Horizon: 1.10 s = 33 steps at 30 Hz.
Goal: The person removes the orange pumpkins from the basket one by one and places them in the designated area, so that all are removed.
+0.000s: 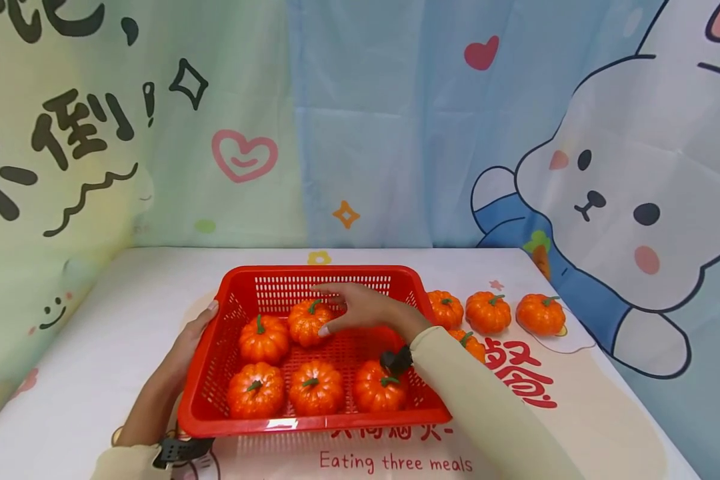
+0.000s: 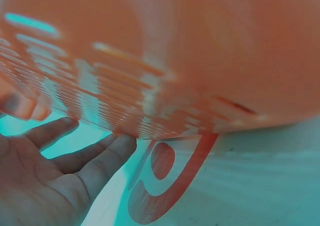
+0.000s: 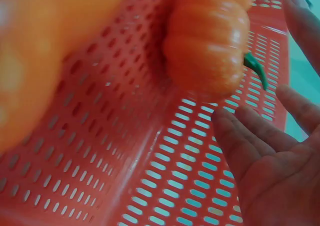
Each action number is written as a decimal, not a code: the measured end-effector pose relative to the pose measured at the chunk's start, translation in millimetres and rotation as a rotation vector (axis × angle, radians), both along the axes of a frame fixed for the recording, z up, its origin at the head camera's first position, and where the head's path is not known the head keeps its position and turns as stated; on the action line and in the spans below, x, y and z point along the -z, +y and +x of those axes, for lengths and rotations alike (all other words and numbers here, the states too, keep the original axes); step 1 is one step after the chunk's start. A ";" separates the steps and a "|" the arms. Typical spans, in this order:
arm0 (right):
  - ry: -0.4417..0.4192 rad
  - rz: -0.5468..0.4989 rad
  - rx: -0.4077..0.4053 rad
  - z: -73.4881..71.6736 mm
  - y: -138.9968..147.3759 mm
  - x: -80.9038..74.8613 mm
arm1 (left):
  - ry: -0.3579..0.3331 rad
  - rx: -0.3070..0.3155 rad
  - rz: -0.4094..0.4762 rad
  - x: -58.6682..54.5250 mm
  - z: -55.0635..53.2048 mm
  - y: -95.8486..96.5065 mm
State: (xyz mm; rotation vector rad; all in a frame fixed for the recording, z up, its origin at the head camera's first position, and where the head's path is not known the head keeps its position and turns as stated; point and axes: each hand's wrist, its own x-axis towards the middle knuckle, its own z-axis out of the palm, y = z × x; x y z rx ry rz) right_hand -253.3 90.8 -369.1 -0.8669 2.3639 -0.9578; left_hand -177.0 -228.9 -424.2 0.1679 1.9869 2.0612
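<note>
A red plastic basket (image 1: 294,425) with slotted walls holds several small orange pumpkins with green stems. My right hand (image 1: 363,308) is inside it, thumb and fingers spread beside the pumpkin (image 1: 307,324) near the back. In the right wrist view, this pumpkin (image 3: 205,43) lies near the fingertips, and the palm is bare. My left hand (image 1: 189,340) rests along the outside of the basket's left wall. In the left wrist view, fairly straight fingers (image 2: 107,158) touch the slotted wall. Along the front sit a left pumpkin (image 1: 256,392), a middle one (image 1: 316,389) and a right one (image 1: 379,389).
Right of the basket, several more pumpkins sit on the table, among them one by the rim (image 1: 446,309), a middle one (image 1: 488,313) and a far right one (image 1: 541,315). A printed cloth covers the white table (image 1: 126,300). A cartoon curtain (image 1: 366,133) hangs behind.
</note>
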 end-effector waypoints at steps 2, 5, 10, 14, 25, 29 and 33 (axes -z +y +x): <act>-0.002 0.021 -0.009 -0.5 -1.8 3.3 | 0.000 -0.006 -0.004 0.4 0.1 0.5; 0.008 0.031 -0.011 -0.8 -3.7 5.0 | 0.000 -0.014 -0.014 0.2 0.6 1.2; 0.030 0.061 0.001 -0.4 -5.2 6.4 | -0.007 -0.017 -0.018 -0.5 1.3 2.7; 0.042 0.094 0.008 -0.9 -8.3 8.2 | -0.012 -0.022 -0.018 -0.5 1.5 3.4; 0.013 0.091 -0.012 -5.0 -22.2 5.7 | 0.011 -0.007 -0.017 0.1 1.2 1.2; 0.024 0.169 -0.005 -5.8 -23.5 4.8 | -0.002 0.009 0.002 0.0 0.3 0.7; 0.032 0.219 -0.008 -5.3 -23.8 5.0 | -0.003 0.003 -0.005 0.1 -0.3 0.5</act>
